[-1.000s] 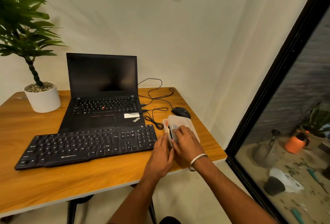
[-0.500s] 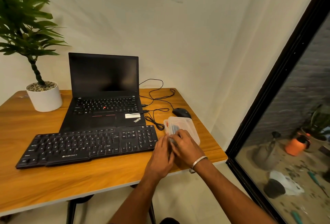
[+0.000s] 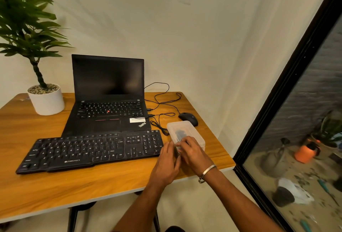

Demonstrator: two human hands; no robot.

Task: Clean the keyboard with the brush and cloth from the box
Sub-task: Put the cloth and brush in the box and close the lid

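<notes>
A black keyboard [image 3: 92,150] lies across the front of the wooden table [image 3: 55,185]. Just right of it sits a translucent plastic box [image 3: 185,128], flat on the table with its lid on. A dark item [image 3: 179,133] shows dimly through the lid; I cannot tell what it is, and no cloth can be made out. My left hand [image 3: 166,163] holds the box's near-left corner. My right hand [image 3: 193,155], with a metal bangle on the wrist, has its fingers curled over the near end of the lid.
An open black laptop [image 3: 109,102] stands behind the keyboard, with a potted plant [image 3: 46,98] at the back left. A black mouse [image 3: 188,118] and loose cables [image 3: 161,119] lie just behind the box. The table's right edge is close to a glass door frame [image 3: 277,93].
The box, tipped up on its side between my hands a second ago, has come down flat on the table. Both hands stay at its near end.
</notes>
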